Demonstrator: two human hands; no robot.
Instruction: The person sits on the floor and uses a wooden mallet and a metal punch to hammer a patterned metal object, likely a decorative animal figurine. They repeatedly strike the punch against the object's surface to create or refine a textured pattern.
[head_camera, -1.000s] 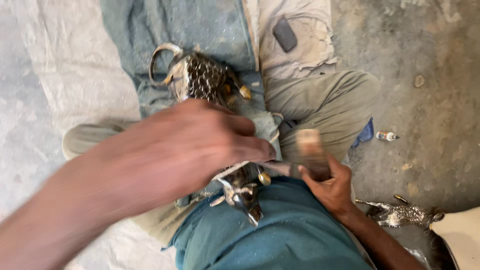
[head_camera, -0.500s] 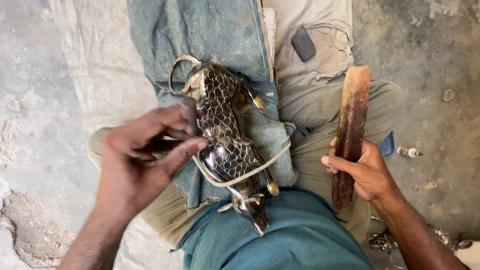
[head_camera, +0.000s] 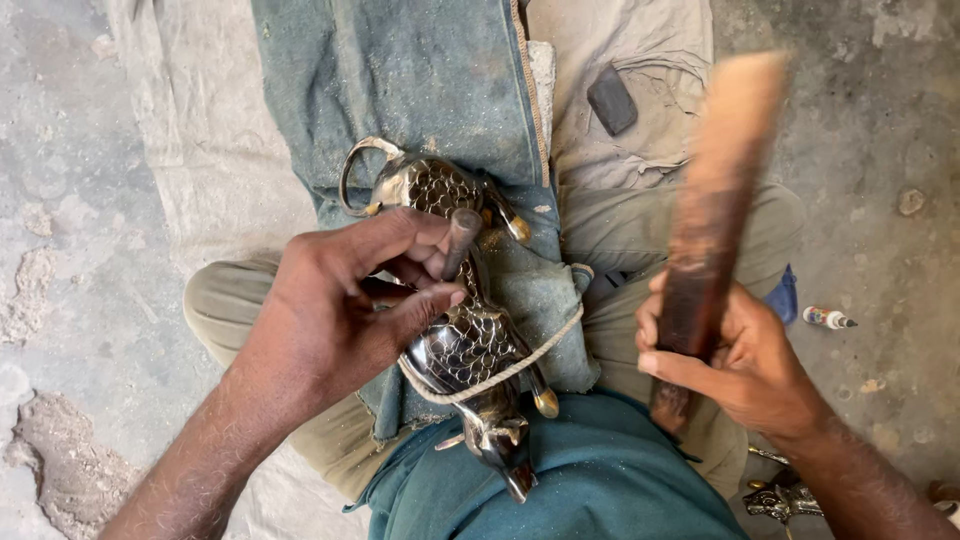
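**Metal animal figure on the lap, punch in one hand, wooden bat in the other**

So the left hand (head_camera: 340, 310) is closed around a small dark metal punch (head_camera: 460, 240), thumb and fingers pinching it so the tip sits on the back of a shiny metal animal figure (head_camera: 460, 340). The figure lies right under that hand, lengthwise on a blue denim cloth (head_camera: 430, 90) spread over the person's lap, its head end pointing back toward the body. A loop of pale cord (head_camera: 500, 375) runs around its middle, just below the left hand.

The right hand (head_camera: 740, 360), off to the side of the figure, is wrapped tight around the lower end of a long wooden bat (head_camera: 715, 230), which is raised and blurred.

Handling-wise, my guess: the figure looks like cast metal, so heavy, rigid and slick where it's polished, with a scale pattern giving some grip. The thin curled trunk ring (head_camera: 355, 175) and brass-tipped legs look like the bits that could bend, so I'd grab the body, not those.

No containers anywhere that I can see. Beyond the right hand, a tiny bottle (head_camera: 828, 318) lies on the concrete floor (head_camera: 880, 130).
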